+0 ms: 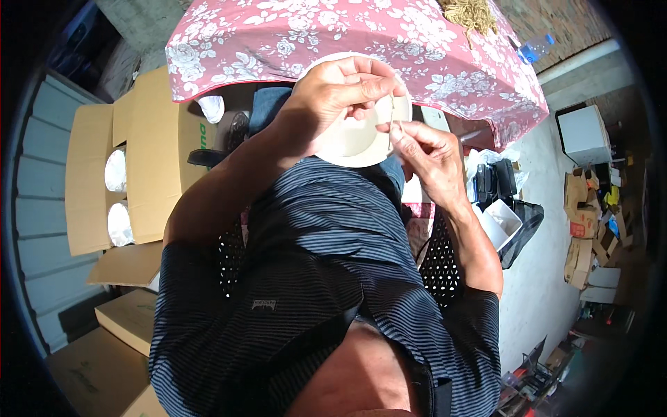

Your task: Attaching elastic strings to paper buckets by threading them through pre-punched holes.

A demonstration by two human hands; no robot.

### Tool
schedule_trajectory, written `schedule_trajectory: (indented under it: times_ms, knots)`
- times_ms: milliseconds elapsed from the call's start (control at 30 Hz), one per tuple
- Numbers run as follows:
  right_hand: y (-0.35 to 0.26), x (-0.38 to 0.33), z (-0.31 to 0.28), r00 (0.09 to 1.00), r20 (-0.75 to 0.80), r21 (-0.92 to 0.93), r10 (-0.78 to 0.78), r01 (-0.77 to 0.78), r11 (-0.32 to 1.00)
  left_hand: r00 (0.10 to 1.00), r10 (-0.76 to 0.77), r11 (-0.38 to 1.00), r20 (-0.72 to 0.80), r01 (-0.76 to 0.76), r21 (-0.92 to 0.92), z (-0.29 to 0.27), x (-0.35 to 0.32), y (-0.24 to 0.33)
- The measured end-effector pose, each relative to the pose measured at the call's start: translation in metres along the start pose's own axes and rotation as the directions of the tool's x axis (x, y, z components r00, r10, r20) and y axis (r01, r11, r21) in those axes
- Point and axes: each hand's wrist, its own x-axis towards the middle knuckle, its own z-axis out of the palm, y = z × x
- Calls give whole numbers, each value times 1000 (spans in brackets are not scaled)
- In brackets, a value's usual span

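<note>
My left hand (340, 87) grips the rim of a round white bowl (354, 142) held up in front of my chest. Its fingers curl over the bowl's upper edge. My right hand (425, 151) is at the bowl's right rim, its thumb and forefinger pinched on a thin pale strand (392, 111) that runs up toward the left hand's fingertips. The two hands almost touch. Part of the bowl is hidden behind the left hand.
A table under a pink floral cloth (431, 48) stands ahead, with a bundle of straw-coloured fibre (472, 12) and a plastic bottle (535, 48). Open cardboard boxes (149, 153) with white bowls stand left. A black bag (517, 222) with white containers lies right, near a white box (583, 133).
</note>
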Motion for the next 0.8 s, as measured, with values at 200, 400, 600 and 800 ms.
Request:
schedule_trajectory:
  times_ms: [200,400,600,800]
  knots:
    - [-15,2,5,996,-87,70,-35,41,997,1000,1,996,11,-1,84,13,-2,1]
    - [-10,8,16,977,-17,41,-214,215,976,997,72,995,1,-72,64,3,-4,10]
    - [30,-18,26,860,113,-534,-498,475,699,968,245,969,-59,-243,40,-21,-6,48]
    - [22,-17,10,861,259,-604,-437,497,622,998,43,999,51,-44,12,-38,-2,52]
